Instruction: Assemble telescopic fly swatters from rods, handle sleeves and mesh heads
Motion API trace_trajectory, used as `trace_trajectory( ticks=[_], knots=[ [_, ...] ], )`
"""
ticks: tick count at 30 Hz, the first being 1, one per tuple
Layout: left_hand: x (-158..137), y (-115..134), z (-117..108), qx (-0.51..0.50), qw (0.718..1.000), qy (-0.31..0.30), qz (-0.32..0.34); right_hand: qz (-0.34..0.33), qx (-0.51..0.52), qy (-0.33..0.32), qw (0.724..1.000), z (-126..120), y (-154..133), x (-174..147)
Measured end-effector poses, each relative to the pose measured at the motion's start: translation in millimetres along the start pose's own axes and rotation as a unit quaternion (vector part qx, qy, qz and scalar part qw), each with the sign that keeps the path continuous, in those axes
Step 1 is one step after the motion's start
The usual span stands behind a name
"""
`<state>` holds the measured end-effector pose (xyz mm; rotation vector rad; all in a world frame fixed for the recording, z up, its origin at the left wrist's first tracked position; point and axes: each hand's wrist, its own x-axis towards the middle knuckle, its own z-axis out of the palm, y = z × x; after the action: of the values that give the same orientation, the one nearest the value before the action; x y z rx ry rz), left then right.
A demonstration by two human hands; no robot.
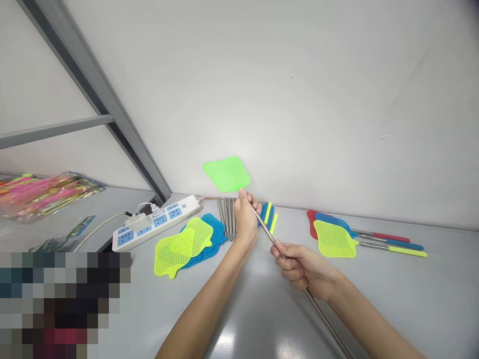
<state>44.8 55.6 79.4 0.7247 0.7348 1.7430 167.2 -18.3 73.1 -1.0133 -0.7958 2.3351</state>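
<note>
My left hand (247, 212) is closed at the neck of a fly swatter with a bright green mesh head (229, 174), which points up toward the wall. From that hand a metal telescopic rod (265, 228) slants down to the right. My right hand (301, 267) is wrapped around the rod lower down, and the rod runs on past the bottom edge of the view. Loose yellow swatter heads (174, 252) and blue swatter heads (214, 227) lie overlapped left of my left forearm. Several metal rods (230, 219) lie behind my left wrist, partly hidden.
Swatters with red, blue and yellow handles (407, 251) lie at the right. Yellow and blue handles (272, 224) lie behind my hands. A white power strip (157, 224) with plugs sits at left, near a metal frame post (123, 134) and bagged colourful items (45, 194).
</note>
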Motion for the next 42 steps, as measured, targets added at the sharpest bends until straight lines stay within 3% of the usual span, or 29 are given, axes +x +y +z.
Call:
trace_trajectory(
  ticks=[15, 27, 32, 36, 42],
  knots=[
    [-28.7, -7.3, 16.9, -0.036, 0.998, -0.018, -0.044, -0.012, 0.022, -0.006, 1.0, -5.1, -3.7, -6.2],
    [-8.3, 29.2, 7.9, -0.055, 0.995, -0.041, -0.07, -0.014, 0.098, -0.072, 0.992, 21.2, -6.8, 15.2],
    [0.0, 32.4, 1.9, -0.054, 0.995, -0.007, -0.088, -0.017, 0.065, -0.07, 0.995, 18.1, -2.2, 15.4],
    [6.5, 34.9, -1.7, -0.039, 0.995, -0.027, -0.088, -0.018, 0.04, -0.082, 0.996, 13.2, -1.2, 12.8],
    [14.4, 47.4, -9.4, -0.051, 0.997, -0.003, -0.06, 0.045, 0.045, -0.101, 0.993, 9.6, 3.1, 13.3]
  ],
)
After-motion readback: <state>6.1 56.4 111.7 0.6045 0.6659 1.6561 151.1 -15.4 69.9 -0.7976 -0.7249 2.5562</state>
